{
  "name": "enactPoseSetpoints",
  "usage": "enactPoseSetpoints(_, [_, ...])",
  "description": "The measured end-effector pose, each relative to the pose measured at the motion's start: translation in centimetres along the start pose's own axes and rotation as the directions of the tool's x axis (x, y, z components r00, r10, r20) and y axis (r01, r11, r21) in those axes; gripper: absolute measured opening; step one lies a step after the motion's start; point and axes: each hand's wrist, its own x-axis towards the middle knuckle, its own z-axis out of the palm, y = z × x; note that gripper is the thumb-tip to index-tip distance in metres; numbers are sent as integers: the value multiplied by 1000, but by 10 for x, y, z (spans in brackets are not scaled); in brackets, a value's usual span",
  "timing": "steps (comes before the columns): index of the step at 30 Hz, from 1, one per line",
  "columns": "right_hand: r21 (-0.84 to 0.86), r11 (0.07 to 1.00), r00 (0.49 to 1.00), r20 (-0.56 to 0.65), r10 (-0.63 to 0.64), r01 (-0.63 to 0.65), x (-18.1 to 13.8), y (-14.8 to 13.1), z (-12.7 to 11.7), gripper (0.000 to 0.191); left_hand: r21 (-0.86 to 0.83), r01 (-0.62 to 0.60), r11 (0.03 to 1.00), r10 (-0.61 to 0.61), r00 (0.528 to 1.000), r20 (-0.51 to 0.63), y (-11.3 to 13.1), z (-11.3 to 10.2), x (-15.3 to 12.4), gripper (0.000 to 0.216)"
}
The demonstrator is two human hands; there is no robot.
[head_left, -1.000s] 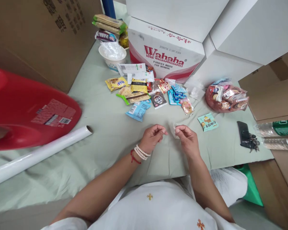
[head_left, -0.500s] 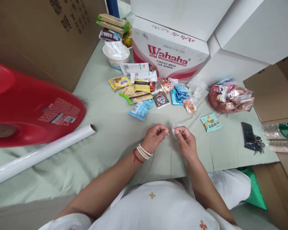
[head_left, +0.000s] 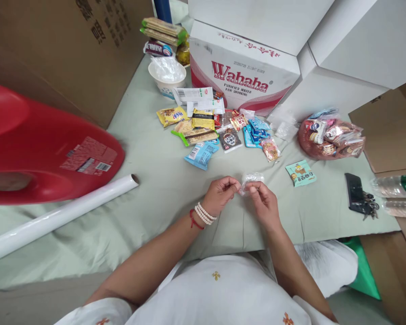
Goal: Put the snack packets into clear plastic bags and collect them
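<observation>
A small crumpled clear plastic bag (head_left: 252, 178) is at my fingertips, above the green cloth. My right hand (head_left: 265, 204) pinches it between thumb and fingers. My left hand (head_left: 219, 196), with beaded and red bracelets at the wrist, is also closed in a pinch at the bag's left edge. Beyond the hands lie a light blue snack packet (head_left: 201, 155), a black-and-white packet (head_left: 230, 138), several blue sachets (head_left: 256, 132) and a pink packet (head_left: 270, 149). A mint-green packet (head_left: 300, 173) lies to the right.
A Wahaha water carton (head_left: 243, 67) stands at the back. A paper bowl (head_left: 167, 79) sits left of it. On the right are a reddish bowl of snacks (head_left: 331, 137) and a black phone-like item (head_left: 354, 192) with keys. A red jug (head_left: 54, 149) and white roll (head_left: 71, 212) lie left.
My left fingertips have come to the bag's edge, where before there was a gap. The bag is spread wider above my right fingers. The view has shifted slightly.
</observation>
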Motion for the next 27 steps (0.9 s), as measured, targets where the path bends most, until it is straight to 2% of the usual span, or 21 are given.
enactPoseSetpoints(3, [179, 965, 981, 21, 190, -191, 6, 0, 4, 31, 81, -84, 993, 82, 996, 32, -2, 2, -2, 45])
enactPoseSetpoints(5, [254, 941, 974, 25, 226, -225, 10, 0, 6, 32, 111, -111, 988, 110, 994, 12, -3, 3, -1, 44])
enactPoseSetpoints(8, [344, 914, 963, -84, 257, -214, 13, 1, 1, 30, 48, -88, 995, 92, 993, -79, -4, 1, 2, 44])
enactPoseSetpoints(12, [465, 855, 913, -202, 354, -228, 7, 7, -26, 30, -138, -76, 987, 52, 984, -172, -3, -5, 9, 47])
enactPoseSetpoints(17, [542, 823, 865, -317, 389, -172, -8, 19, -76, 31, -253, -78, 964, 23, 977, -212, 4, -14, 15, 47])
enactPoseSetpoints(21, [528, 844, 804, -459, 378, -95, -22, 32, -115, 32, -296, -101, 950, 33, 973, -229, 12, -22, 17, 45])
enactPoseSetpoints(23, [489, 865, 786, -490, 378, -111, -27, 39, -133, 34, -286, -116, 951, 51, 973, -224, 16, -24, 18, 44])
enactPoseSetpoints(25, [416, 888, 773, -492, 401, -196, -29, 46, -147, 34, -256, -122, 959, 69, 976, -207, 17, -24, 17, 45])
enactPoseSetpoints(27, [246, 910, 755, -508, 415, -335, -28, 50, -156, 33, -220, -109, 969, 70, 981, -178, 17, -24, 16, 46])
